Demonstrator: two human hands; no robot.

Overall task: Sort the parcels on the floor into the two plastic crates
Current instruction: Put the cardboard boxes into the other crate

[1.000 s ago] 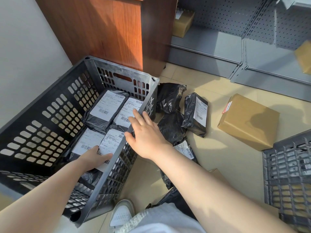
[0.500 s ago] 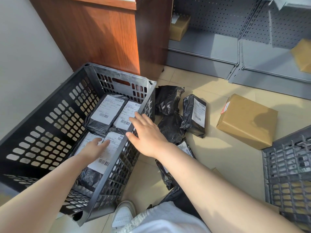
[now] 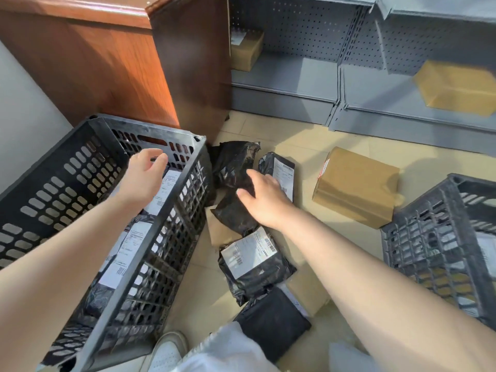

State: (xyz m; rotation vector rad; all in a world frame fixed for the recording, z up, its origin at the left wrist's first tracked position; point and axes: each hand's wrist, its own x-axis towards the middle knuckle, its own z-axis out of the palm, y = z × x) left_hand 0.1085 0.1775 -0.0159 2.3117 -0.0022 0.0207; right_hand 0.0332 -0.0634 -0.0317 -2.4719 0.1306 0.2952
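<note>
Neither hand grips anything: the left hand (image 3: 146, 174) hangs loosely curled inside the black crate (image 3: 171, 210) above labelled mailers (image 3: 166, 187), the right hand (image 3: 264, 201) spreads over black mailers (image 3: 233, 167) on the floor beside it. Label print is unreadable.

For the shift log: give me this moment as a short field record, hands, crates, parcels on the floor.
left hand: inside the left crate, over labelled black bags, fingers relaxed, holding nothing
right hand: open, reaching over the black bags on the floor
right crate: at the frame's right edge
cardboard box: on the floor between the bags and the right crate
</note>
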